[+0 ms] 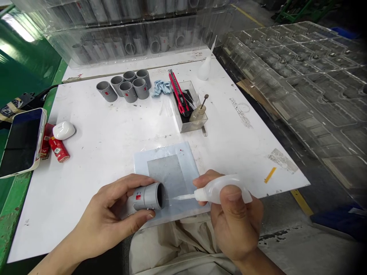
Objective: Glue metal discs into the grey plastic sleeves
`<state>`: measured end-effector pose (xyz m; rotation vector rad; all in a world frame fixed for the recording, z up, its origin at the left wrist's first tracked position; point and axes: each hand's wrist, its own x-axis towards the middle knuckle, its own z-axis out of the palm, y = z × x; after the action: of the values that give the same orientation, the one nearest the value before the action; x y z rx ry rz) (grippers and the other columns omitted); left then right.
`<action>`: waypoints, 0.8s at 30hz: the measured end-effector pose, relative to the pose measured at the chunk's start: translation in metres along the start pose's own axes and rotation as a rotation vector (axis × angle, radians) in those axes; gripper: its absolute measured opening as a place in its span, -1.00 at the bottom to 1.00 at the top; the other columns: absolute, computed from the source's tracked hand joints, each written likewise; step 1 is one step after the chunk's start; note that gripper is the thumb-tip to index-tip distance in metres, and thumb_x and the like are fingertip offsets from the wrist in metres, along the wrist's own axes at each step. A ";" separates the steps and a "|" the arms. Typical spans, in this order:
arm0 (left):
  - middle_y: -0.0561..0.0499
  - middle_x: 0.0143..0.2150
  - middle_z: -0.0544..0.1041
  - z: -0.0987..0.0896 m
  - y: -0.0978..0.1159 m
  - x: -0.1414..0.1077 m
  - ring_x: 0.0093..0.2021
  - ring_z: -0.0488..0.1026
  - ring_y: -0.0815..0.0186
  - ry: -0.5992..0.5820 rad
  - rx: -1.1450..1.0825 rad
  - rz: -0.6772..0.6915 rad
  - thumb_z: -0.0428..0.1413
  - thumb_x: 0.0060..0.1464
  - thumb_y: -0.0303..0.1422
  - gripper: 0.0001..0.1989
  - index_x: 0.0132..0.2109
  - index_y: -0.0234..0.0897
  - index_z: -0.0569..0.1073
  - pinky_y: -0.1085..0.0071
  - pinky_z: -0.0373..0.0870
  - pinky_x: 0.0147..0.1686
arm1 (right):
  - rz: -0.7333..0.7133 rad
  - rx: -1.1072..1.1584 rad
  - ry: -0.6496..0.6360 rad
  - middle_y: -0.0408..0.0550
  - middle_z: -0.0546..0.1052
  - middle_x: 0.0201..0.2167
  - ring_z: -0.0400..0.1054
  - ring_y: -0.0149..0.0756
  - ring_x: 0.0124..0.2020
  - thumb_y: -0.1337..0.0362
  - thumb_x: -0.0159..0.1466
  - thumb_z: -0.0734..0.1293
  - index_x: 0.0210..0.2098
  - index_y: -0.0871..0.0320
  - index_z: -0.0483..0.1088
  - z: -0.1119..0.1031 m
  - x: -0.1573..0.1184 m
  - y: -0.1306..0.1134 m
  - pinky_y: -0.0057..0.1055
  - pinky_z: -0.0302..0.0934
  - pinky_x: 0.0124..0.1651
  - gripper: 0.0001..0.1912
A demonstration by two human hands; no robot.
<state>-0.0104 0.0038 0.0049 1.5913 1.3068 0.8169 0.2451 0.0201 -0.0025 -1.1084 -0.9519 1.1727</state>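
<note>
My left hand point(114, 210) grips a grey plastic pipe fitting point(147, 196) lying sideways, its open end facing right and a small red mark on its side. In my right hand point(236, 217) is a white squeeze bottle point(219, 189) with a long thin nozzle. The nozzle tip points left and comes close to the fitting's open end; whether it touches the rim I cannot tell. Beneath both hands lies a light blue sheet point(187, 160) with a grey square pad point(166, 172) on it.
Several grey fittings point(128, 91) stand at the back left beside a crumpled blue cloth point(162, 88). A clear box point(193, 126) holds a red utility knife point(179, 93) and a small bottle point(197, 114). Another squeeze bottle point(204, 69) stands behind. A phone point(23, 139) lies left; clear trays point(315, 76) sit right.
</note>
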 end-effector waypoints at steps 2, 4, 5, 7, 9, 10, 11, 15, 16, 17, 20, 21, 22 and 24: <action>0.03 0.17 0.70 0.000 -0.001 -0.001 0.15 0.63 0.18 -0.002 -0.019 0.066 0.42 0.22 -0.47 -0.43 0.27 0.16 0.60 0.45 0.58 0.09 | -0.002 0.029 0.015 0.00 0.66 -0.44 0.47 -0.22 -0.51 -0.07 0.44 0.43 -0.32 0.05 0.74 0.001 0.001 -0.002 -0.26 0.37 -0.46 -0.61; 0.01 0.19 0.68 0.001 -0.001 -0.001 0.21 0.58 0.18 -0.002 -0.048 0.126 0.40 0.22 -0.54 -0.41 0.28 0.14 0.58 0.41 0.54 0.18 | -0.012 0.056 0.050 -0.01 0.69 -0.37 0.48 -0.22 -0.49 -0.09 0.46 0.41 -0.31 0.01 0.74 0.001 0.002 -0.004 -0.25 0.37 -0.47 -0.60; 0.00 0.20 0.66 0.002 -0.002 -0.001 0.22 0.57 0.18 -0.003 -0.061 0.141 0.39 0.22 -0.56 -0.41 0.27 0.13 0.58 0.40 0.54 0.17 | -0.022 0.065 0.069 -0.03 0.70 -0.35 0.48 -0.23 -0.49 -0.10 0.48 0.38 -0.31 -0.02 0.74 0.001 0.002 -0.004 -0.25 0.38 -0.46 -0.58; -0.01 0.23 0.63 0.004 -0.002 0.000 0.26 0.55 0.18 0.001 -0.076 0.130 0.36 0.24 -0.58 -0.45 0.23 0.12 0.58 0.42 0.56 0.11 | -0.036 0.066 0.096 -0.06 0.70 -0.33 0.47 -0.24 -0.49 -0.12 0.50 0.35 -0.29 -0.04 0.73 0.001 0.001 -0.005 -0.26 0.39 -0.44 -0.56; 0.00 0.25 0.63 0.006 -0.001 0.001 0.28 0.56 0.19 0.006 -0.086 0.096 0.35 0.27 -0.58 -0.52 0.16 0.11 0.57 0.46 0.58 0.01 | -0.031 0.054 0.091 -0.05 0.71 -0.31 0.48 -0.26 -0.47 -0.11 0.49 0.38 -0.26 -0.04 0.74 0.001 -0.002 -0.007 -0.27 0.40 -0.42 -0.60; 0.01 0.25 0.63 0.007 -0.001 0.001 0.26 0.58 0.20 0.006 -0.093 0.080 0.33 0.28 -0.59 -0.55 0.13 0.10 0.56 0.48 0.59 -0.04 | -0.019 0.044 0.080 -0.04 0.71 -0.31 0.49 -0.26 -0.46 -0.10 0.48 0.40 -0.24 -0.03 0.75 0.002 -0.003 -0.008 -0.28 0.40 -0.41 -0.62; 0.02 0.23 0.64 0.008 0.000 0.001 0.22 0.61 0.20 0.006 -0.107 0.068 0.30 0.29 -0.60 -0.58 0.09 0.09 0.54 0.48 0.59 -0.07 | -0.009 0.032 0.066 -0.02 0.70 -0.31 0.49 -0.25 -0.46 -0.10 0.47 0.41 -0.23 -0.01 0.75 0.002 -0.005 -0.009 -0.28 0.40 -0.41 -0.62; -0.01 0.15 0.64 0.011 0.000 0.000 0.12 0.66 0.17 0.037 -0.160 0.068 0.18 0.33 -0.65 -0.65 -0.05 -0.01 0.41 0.35 0.64 -0.06 | 0.018 0.004 0.032 0.01 0.65 -0.42 0.46 -0.24 -0.51 -0.16 0.43 0.43 -0.28 0.06 0.74 0.007 -0.007 -0.015 -0.28 0.37 -0.47 -0.55; -0.01 0.15 0.62 0.011 -0.001 -0.001 0.13 0.65 0.17 0.048 -0.144 0.083 0.16 0.34 -0.66 -0.65 -0.06 -0.02 0.38 0.33 0.64 -0.05 | 0.021 0.009 0.024 0.01 0.64 -0.44 0.45 -0.24 -0.52 -0.17 0.42 0.44 -0.29 0.06 0.74 0.009 -0.007 -0.016 -0.28 0.36 -0.48 -0.54; -0.01 0.15 0.59 0.011 -0.001 -0.002 0.14 0.63 0.17 0.055 -0.112 0.102 0.16 0.33 -0.68 -0.64 -0.07 -0.02 0.36 0.32 0.64 -0.03 | 0.026 0.019 0.017 0.01 0.63 -0.45 0.45 -0.24 -0.52 -0.17 0.40 0.44 -0.31 0.05 0.74 0.010 -0.007 -0.016 -0.29 0.35 -0.49 -0.54; -0.01 0.19 0.51 0.011 -0.002 -0.005 0.18 0.59 0.19 0.034 0.012 0.164 0.15 0.29 -0.73 -0.59 -0.06 -0.02 0.35 0.38 0.61 -0.08 | 0.058 0.041 -0.021 -0.03 0.60 -0.49 0.44 -0.25 -0.54 -0.18 0.39 0.45 -0.33 0.05 0.73 0.012 -0.005 -0.015 -0.30 0.32 -0.50 -0.54; -0.01 0.20 0.49 0.010 -0.003 -0.005 0.17 0.58 0.21 0.022 0.036 0.170 0.14 0.28 -0.73 -0.58 -0.05 -0.02 0.35 0.41 0.60 -0.11 | 0.070 0.042 -0.036 -0.05 0.58 -0.51 0.43 -0.26 -0.54 -0.18 0.39 0.44 -0.33 0.06 0.72 0.012 -0.005 -0.013 -0.31 0.31 -0.50 -0.54; -0.01 0.20 0.47 0.010 -0.002 -0.004 0.14 0.57 0.23 0.011 0.048 0.166 0.13 0.29 -0.74 -0.58 -0.05 -0.02 0.34 0.43 0.58 -0.14 | 0.078 0.041 -0.051 -0.07 0.55 -0.53 0.42 -0.28 -0.54 -0.17 0.40 0.44 -0.33 0.06 0.72 0.013 -0.004 -0.011 -0.33 0.29 -0.49 -0.54; -0.01 0.19 0.46 0.010 -0.002 -0.003 0.08 0.56 0.27 -0.012 0.043 0.142 0.10 0.30 -0.74 -0.60 -0.06 -0.04 0.33 0.44 0.54 -0.18 | 0.082 0.038 -0.085 -0.10 0.51 -0.55 0.39 -0.31 -0.54 -0.13 0.43 0.42 -0.30 0.07 0.71 0.012 -0.004 -0.006 -0.34 0.27 -0.47 -0.56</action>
<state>-0.0032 -0.0008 -0.0005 1.7366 1.2206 0.8694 0.2336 0.0176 0.0058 -1.0826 -0.9523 1.3083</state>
